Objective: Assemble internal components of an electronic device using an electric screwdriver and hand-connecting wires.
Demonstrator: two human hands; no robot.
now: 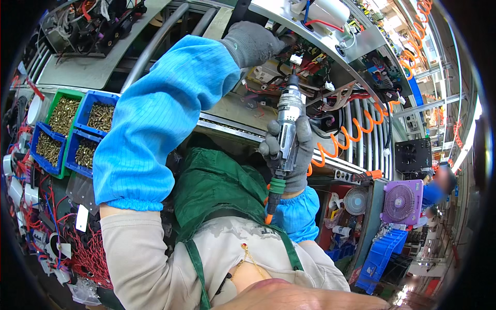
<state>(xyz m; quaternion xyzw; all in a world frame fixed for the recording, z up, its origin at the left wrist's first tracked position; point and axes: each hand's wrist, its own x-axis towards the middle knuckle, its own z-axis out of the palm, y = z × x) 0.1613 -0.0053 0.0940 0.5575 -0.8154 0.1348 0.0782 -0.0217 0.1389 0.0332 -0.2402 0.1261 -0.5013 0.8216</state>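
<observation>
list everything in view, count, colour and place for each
power driver: one, silver and black, centre
open unit: one, metallic, top centre
rollers: several, silver, top left and right
hoses: at least two, orange, right
green bin: one, green, left
blue bins: three, blue, left
fasteners: many, mostly brass-coloured, in those bins
red wires: many, red, lower left
purple fan: one, purple, right
blue crate: one, blue, lower right
co-worker: one, blue clothing, far right
apron: one, green, on the wearer
sleeves: two, light blue, on the forearms
left grip: one, grey-gloved, at the open unit
right grip: one, grey-gloved, around the power driver
</observation>
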